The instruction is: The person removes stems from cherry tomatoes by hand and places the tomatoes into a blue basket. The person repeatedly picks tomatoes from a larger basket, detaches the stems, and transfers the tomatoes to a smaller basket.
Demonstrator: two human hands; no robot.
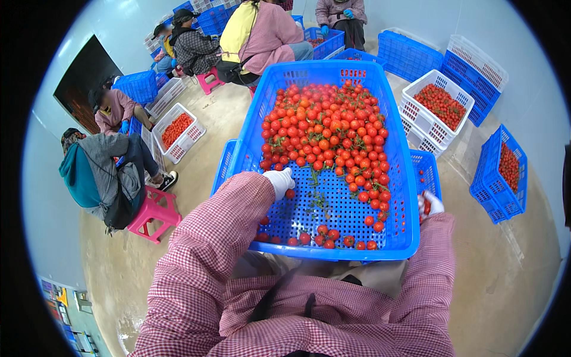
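Note:
A blue plastic crate (403, 223) lies before me, heaped with cherry tomatoes (312, 120) towards its far side, some still on green stems. Loose stem bits (319, 201) and scattered tomatoes lie on its perforated near floor. My left hand (281, 182), in a white glove, is inside the crate at the left edge of the heap; its fingertips are partly hidden, so its hold is unclear. Outside the right wall, my right hand (430, 205), also gloved in white, holds red cherry tomatoes (427, 206) over a lower blue crate (426, 167), where a few tomatoes lie.
White crates of tomatoes stand at right (437, 111) and left (178, 134). A blue crate of tomatoes (499, 178) is on the floor far right. Several people sit along the left and far side, one on a pink stool (156, 212). Stacked crates (473, 76) line the wall.

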